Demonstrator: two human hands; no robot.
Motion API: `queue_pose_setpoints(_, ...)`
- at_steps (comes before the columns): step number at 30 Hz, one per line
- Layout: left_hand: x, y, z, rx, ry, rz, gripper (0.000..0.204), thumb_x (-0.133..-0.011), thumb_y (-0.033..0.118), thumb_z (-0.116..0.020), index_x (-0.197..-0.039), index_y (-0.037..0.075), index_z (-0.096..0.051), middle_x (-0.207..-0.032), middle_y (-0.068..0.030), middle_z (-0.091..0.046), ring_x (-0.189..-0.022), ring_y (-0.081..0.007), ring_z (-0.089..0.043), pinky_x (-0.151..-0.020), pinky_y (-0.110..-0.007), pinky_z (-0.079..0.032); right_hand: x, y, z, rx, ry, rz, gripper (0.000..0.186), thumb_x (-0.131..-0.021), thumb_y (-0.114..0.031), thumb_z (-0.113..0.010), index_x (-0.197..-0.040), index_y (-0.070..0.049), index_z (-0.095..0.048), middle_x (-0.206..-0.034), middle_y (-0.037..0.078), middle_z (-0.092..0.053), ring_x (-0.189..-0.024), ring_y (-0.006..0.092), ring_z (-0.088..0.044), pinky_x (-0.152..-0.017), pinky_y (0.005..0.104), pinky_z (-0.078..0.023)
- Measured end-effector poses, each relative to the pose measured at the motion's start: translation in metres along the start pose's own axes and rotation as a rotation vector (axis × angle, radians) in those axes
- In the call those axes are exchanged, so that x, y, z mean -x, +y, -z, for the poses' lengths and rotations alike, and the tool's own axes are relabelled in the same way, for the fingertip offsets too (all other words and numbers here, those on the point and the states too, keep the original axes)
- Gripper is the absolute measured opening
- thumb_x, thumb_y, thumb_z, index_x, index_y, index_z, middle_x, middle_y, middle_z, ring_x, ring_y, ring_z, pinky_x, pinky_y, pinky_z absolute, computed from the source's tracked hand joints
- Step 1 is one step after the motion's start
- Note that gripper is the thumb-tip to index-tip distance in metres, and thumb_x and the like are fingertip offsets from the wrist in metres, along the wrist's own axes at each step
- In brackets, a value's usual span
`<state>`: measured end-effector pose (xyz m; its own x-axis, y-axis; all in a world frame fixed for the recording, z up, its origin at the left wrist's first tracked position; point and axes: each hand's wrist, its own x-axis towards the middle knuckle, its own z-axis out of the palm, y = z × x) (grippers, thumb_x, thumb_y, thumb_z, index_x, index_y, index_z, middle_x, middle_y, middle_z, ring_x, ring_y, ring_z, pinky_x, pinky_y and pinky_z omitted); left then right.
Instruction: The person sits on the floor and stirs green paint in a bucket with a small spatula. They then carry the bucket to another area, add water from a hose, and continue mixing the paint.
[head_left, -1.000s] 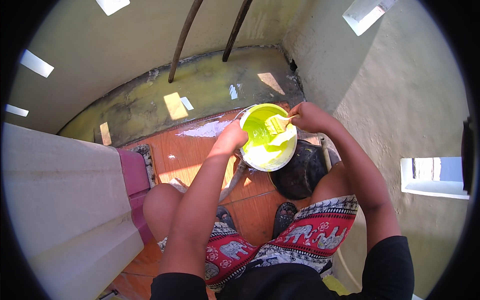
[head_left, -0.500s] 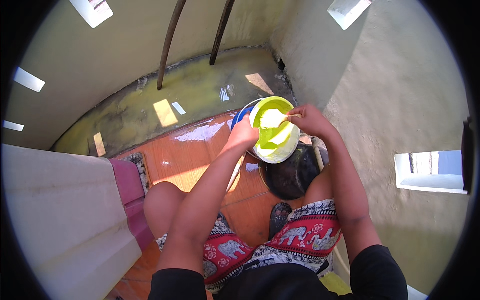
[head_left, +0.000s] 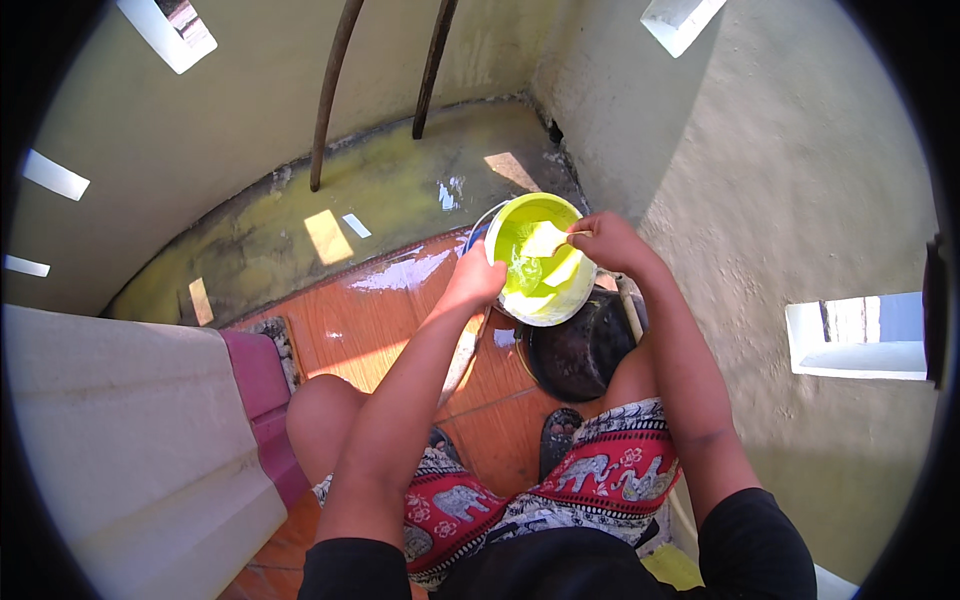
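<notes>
A white bucket (head_left: 572,308), tilted toward me, shows a bright yellow-green inside. Liquid (head_left: 525,275) of the same colour is rippling at its bottom. My left hand (head_left: 478,278) is closed on the bucket's left rim, thumb on the near side. Pinched in my right hand (head_left: 605,240) is the thin handle of a pale, fan-shaped tool (head_left: 544,240); whether it is a brush or a scoop I cannot tell. Its broad head is inside the bucket, over the liquid. Something blue (head_left: 477,234) shows behind the bucket's left side.
A black basin (head_left: 570,350) stands right under the bucket, near my right knee. Wet orange tiles (head_left: 400,330) meet a grey-green ledge (head_left: 265,245). Two dark poles (head_left: 328,110) lean at the far wall. A pale and pink plastic piece (head_left: 150,410) lies left; a plastered wall (head_left: 780,200) rises right.
The tool's head is more yellow and slightly changed in angle, and the liquid below it is now stirred up. Both hands have stayed nearly in place; the view has shifted slightly.
</notes>
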<state>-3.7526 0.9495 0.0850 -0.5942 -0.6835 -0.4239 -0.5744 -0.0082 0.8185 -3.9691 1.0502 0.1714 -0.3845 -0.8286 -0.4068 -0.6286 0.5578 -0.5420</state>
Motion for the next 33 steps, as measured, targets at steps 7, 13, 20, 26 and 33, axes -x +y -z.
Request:
queue_pose_setpoints(7,0.004,-0.023,0.017,0.015,0.039,-0.031,0.043,-0.085,0.015,-0.062,-0.121,-0.007,-0.056,-0.115,-0.0277,-0.066,-0.112,-0.0393,-0.063,-0.097,-0.043,-0.049,-0.006,-0.004,-0.004,0.063,-0.071,-0.067,0.034,-0.081,-0.026,-0.066,-0.104,-0.002,-0.074,-0.096,0.021,-0.072,-0.089,0.0342,-0.070,-0.083,0.0405,-0.054)
queue_pose_setpoints(13,0.014,-0.050,0.043,0.033,-0.033,0.002,0.040,-0.084,0.012,-0.061,-0.120,-0.007,-0.058,-0.114,-0.0259,-0.067,-0.110,-0.0342,-0.065,-0.096,-0.040,-0.050,-0.018,0.000,-0.097,0.491,-0.174,0.054,0.029,-0.085,-0.022,-0.062,-0.106,-0.004,-0.071,-0.105,0.018,-0.071,-0.098,0.0327,-0.070,-0.087,0.0425,-0.055)
queue_pose_setpoints(20,0.028,-0.063,0.054,0.087,-0.125,-0.018,0.042,-0.087,0.004,-0.055,-0.129,-0.006,-0.053,-0.121,-0.0201,-0.065,-0.113,-0.0255,-0.062,-0.098,-0.036,-0.048,-0.012,0.019,-0.180,0.733,0.032,0.494,0.013,-0.078,-0.017,-0.063,-0.082,-0.010,-0.073,-0.078,0.012,-0.071,-0.072,0.0270,-0.071,-0.061,0.0386,-0.055)
queue_pose_setpoints(26,0.027,-0.063,0.042,0.093,-0.082,-0.044,0.045,-0.085,0.007,-0.057,-0.129,-0.003,-0.053,-0.117,-0.0228,-0.067,-0.110,-0.0341,-0.066,-0.090,-0.042,-0.055,0.004,-0.023,-0.180,0.545,-0.342,0.280,0.019,-0.085,-0.019,-0.060,-0.087,-0.007,-0.073,-0.090,0.014,-0.073,-0.086,0.0312,-0.071,-0.076,0.0422,-0.056)
queue_pose_setpoints(33,0.035,-0.054,0.053,0.228,-0.165,0.211,0.047,-0.087,0.002,-0.055,-0.133,-0.003,-0.050,-0.123,-0.0198,-0.064,-0.115,-0.0269,-0.062,-0.100,-0.037,-0.048,-0.040,-0.044,-0.172,0.414,-0.072,0.273,0.021,-0.084,-0.021,-0.060,-0.086,-0.004,-0.074,-0.088,0.019,-0.072,-0.085,0.0357,-0.071,-0.075,0.0461,-0.056)
